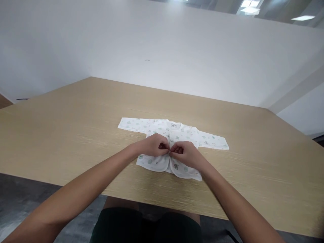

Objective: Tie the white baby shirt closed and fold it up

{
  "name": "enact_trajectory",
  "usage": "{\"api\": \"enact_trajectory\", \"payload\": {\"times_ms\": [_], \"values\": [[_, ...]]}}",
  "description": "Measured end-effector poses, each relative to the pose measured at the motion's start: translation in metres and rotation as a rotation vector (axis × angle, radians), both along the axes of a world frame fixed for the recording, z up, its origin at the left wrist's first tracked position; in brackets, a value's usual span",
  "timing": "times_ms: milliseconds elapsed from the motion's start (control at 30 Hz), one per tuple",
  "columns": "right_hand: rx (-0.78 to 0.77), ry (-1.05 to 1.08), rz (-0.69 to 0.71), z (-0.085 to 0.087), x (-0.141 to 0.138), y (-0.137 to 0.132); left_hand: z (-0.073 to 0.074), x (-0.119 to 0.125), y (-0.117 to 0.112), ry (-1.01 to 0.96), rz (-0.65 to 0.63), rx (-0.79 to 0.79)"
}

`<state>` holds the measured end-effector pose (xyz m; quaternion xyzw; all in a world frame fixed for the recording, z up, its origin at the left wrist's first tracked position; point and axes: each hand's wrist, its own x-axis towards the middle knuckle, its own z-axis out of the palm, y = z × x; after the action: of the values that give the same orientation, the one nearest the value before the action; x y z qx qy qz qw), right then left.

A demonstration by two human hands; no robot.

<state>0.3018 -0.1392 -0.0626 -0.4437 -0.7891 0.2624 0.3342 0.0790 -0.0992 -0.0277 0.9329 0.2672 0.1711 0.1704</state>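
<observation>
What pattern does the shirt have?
The shirt is white with a small scattered print, partly green; head view shows it best.

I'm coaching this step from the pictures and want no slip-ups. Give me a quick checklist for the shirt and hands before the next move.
1. Shirt lying spread on the table: ok, front side up.
2. Sleeves out of the way: ok, both stretch out to the sides.
3. Left hand at the front opening: ok, pinching there.
4. Right hand at the front opening: ok, pinching opposite the left.
5. Front edges together down to the hem: not ok, they part below the hands.
6. Any fastener between the hands: cannot tell, too small and covered.
</observation>
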Motion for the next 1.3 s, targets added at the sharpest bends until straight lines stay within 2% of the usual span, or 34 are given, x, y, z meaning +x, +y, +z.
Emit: {"api": "enact_trajectory", "payload": {"times_ms": [233, 467, 700, 1100, 1300], "values": [[0.062, -0.1, -0.009, 0.0045, -0.0013, -0.0059, -0.0042, 0.0028, -0.0016, -0.019, 0.074, 0.062], [0.072, -0.106, 0.026, 0.0071, 0.0007, -0.0067, -0.0074, 0.0054, -0.0015, -0.016, 0.089, 0.107], [0.116, -0.182, -0.008, 0.0048, 0.0003, -0.0074, -0.0072, 0.0071, -0.0003, -0.043, 0.076, 0.129], [0.126, -0.162, -0.004, 0.0094, 0.0041, -0.0079, -0.0026, 0.0029, -0.0005, -0.035, 0.03, 0.003], [0.13, -0.133, -0.004, 0.0077, 0.0022, -0.0069, 0.0024, 0.0014, -0.0018, 0.005, 0.024, 0.012]]}}
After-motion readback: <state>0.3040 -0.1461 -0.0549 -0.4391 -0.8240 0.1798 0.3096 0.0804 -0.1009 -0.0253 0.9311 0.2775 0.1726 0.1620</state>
